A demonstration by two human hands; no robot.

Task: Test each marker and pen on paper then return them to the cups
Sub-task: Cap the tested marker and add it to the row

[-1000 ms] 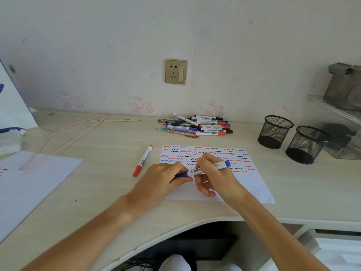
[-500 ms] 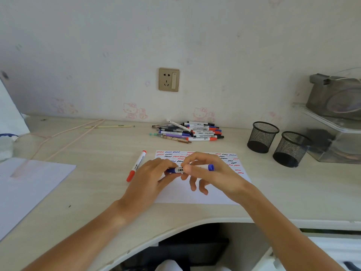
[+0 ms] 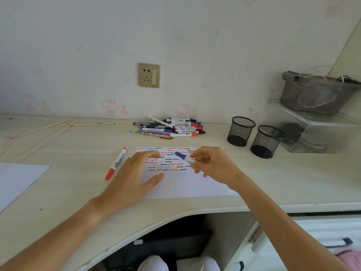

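Note:
My right hand [image 3: 213, 166] pinches a blue-capped white marker [image 3: 183, 156] above the test paper [image 3: 185, 184], its capped end pointing up and left. My left hand [image 3: 134, 177] hovers open over the paper's left part, fingers spread and holding nothing. The paper carries rows of red, blue and black squiggles. A red-capped marker [image 3: 116, 163] lies on the desk left of the paper. A pile of markers and pens [image 3: 170, 127] lies near the wall. Two black mesh cups [image 3: 240, 131] [image 3: 266, 141] stand at the right, and I see nothing inside them.
A second white sheet [image 3: 17, 180] lies at the left desk edge. A pink cord [image 3: 39, 133] and a thin stick [image 3: 88, 124] lie at the back left. A clear shelf with a grey box [image 3: 316, 92] stands behind the cups. The desk front curves inward.
Both hands gripped the blue marker earlier; my left hand has let go and opened over the paper. My right hand has turned the marker so its cap points up and left.

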